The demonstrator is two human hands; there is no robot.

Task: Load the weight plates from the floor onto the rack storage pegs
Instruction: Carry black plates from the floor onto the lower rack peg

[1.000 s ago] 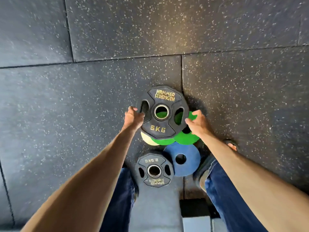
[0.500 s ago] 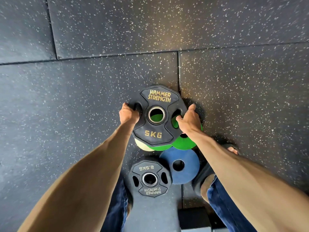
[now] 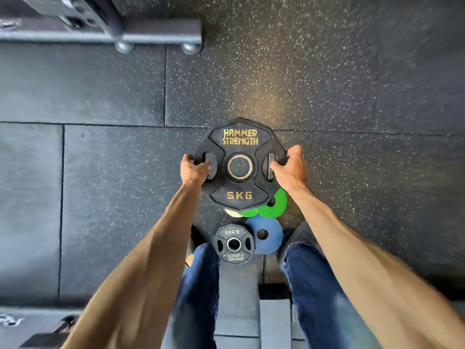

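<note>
A black 5 kg plate (image 3: 240,144) with gold lettering is held flat above the floor, its centre hole showing bare floor. My left hand (image 3: 192,170) grips its left handle slot and my right hand (image 3: 289,170) grips the right one. Below it on the floor lie two green plates (image 3: 275,205), a pale cream plate (image 3: 232,212) mostly hidden, a blue plate (image 3: 266,234) and a small black 2.5 kg plate (image 3: 234,244).
The rack's grey steel base rail (image 3: 100,34) with bolts runs along the top left. Dark speckled rubber floor tiles (image 3: 327,96) fill the view. My two legs in blue jeans (image 3: 198,285) stand either side of the floor plates. A grey block (image 3: 275,321) sits at the bottom.
Both hands have closed in the plate's handle slots and lifted the 5 kg plate off the coloured stack. The view has tilted forward, bringing the rack's base into sight.
</note>
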